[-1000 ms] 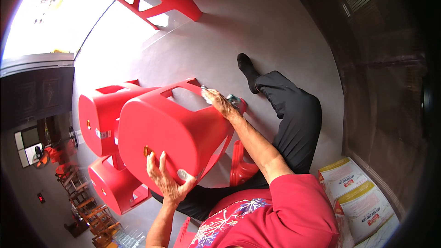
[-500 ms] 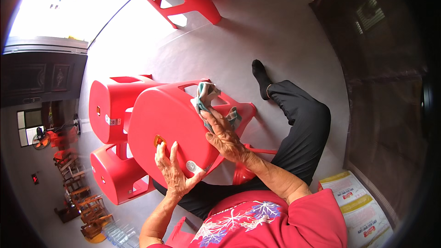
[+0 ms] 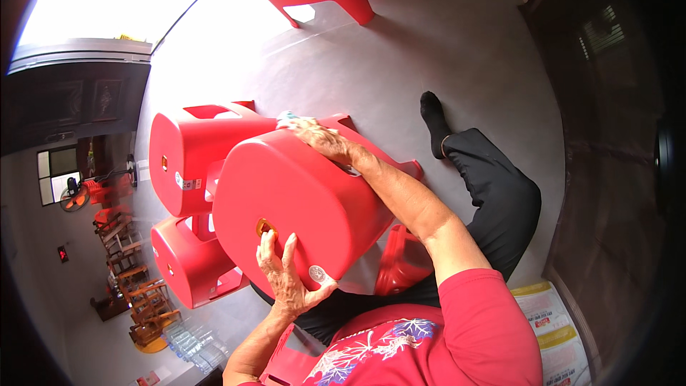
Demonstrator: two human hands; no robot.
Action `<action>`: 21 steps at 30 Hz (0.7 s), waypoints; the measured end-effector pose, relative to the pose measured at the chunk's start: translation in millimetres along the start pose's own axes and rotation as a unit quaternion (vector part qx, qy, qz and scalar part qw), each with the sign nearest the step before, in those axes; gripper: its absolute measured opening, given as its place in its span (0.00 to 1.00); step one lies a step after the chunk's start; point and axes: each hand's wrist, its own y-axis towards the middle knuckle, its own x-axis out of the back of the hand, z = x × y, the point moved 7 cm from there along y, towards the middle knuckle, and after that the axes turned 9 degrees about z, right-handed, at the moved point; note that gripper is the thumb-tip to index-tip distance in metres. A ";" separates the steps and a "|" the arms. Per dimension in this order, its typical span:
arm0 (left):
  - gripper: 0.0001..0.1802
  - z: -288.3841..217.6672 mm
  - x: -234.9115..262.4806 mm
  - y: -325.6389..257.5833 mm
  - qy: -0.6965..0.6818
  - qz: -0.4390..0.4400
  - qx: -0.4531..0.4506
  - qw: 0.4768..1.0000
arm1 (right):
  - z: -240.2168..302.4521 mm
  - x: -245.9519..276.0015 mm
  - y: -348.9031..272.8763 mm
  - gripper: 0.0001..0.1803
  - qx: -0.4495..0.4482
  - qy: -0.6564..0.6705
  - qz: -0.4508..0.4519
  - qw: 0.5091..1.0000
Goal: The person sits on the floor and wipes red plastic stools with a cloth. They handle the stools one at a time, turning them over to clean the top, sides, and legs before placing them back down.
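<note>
Change: right hand (image 3: 314, 136) w/ cloth (image 3: 287, 116) now up at stool (image 3: 300, 207) far edge; 0.5 s ago mid-seat.
Right hand: arm stretched over stool, palm down, grip clamped on cloth.
Left hand (image 3: 286, 279): fingers spread flat on stool near rim, grip apart, steadying.
Stool: tilted on lap, above floor (image 3: 429, 50); more stools (image 3: 193, 154) just left.

Grey floor (image 3: 457, 50) carries red plastic stools (image 3: 189, 154) and printed sacks (image 3: 561, 336).
</note>
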 end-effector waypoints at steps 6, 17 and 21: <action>0.55 3.3 -0.1 -3.5 0.009 -0.003 0.012 1.000 | -78.2 -9.3 -52.9 0.25 -0.232 -0.090 0.045 0.968; 0.54 -4.1 8.4 -6.2 0.012 -0.029 0.008 0.999 | -40.6 102.1 -109.3 0.07 -0.164 0.232 -0.300 0.910; 0.53 -4.7 10.8 -7.2 0.003 -0.044 0.008 0.999 | 160.3 130.3 -69.9 0.08 0.053 0.465 -0.061 0.882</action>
